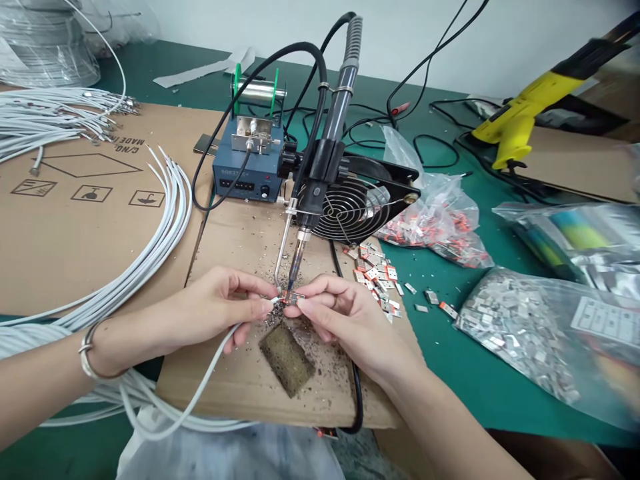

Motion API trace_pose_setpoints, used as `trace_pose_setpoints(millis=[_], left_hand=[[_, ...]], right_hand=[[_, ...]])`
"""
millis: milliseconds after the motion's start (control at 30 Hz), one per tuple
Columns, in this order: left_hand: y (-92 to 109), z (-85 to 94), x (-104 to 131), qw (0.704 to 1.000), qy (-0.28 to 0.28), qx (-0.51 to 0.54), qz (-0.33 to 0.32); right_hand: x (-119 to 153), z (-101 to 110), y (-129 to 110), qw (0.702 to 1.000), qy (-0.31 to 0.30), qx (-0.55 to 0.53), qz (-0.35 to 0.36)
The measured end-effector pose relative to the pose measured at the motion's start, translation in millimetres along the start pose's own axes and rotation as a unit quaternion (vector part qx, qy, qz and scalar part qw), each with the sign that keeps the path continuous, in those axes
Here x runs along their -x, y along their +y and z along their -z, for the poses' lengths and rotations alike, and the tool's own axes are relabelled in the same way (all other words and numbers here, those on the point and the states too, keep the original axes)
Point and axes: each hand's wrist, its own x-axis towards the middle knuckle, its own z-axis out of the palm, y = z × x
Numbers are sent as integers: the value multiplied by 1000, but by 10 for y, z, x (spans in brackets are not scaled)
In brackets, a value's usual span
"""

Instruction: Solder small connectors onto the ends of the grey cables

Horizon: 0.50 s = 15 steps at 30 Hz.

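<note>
Soldering step: left hand (200,313) pinching white cable (210,363), right hand (345,320) pinching small connector (291,298) under iron tip (291,280); next, steady alignment.

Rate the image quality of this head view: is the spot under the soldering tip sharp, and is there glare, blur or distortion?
Head view: even, soft light with faint shadows; the left hand, right hand and the small connector they pinch read fairly sharp; the plastic bags at right are glary and smeared; wide-angle bending curves the table edge and stretches the corners.
</note>
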Motion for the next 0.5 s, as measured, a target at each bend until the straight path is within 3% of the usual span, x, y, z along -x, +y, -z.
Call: trace_pose_setpoints(millis=[500], left_hand=[[14,11,-12,1000,-2,-28,-7]], right_hand=[[5,-18,9,999,22,23,9]])
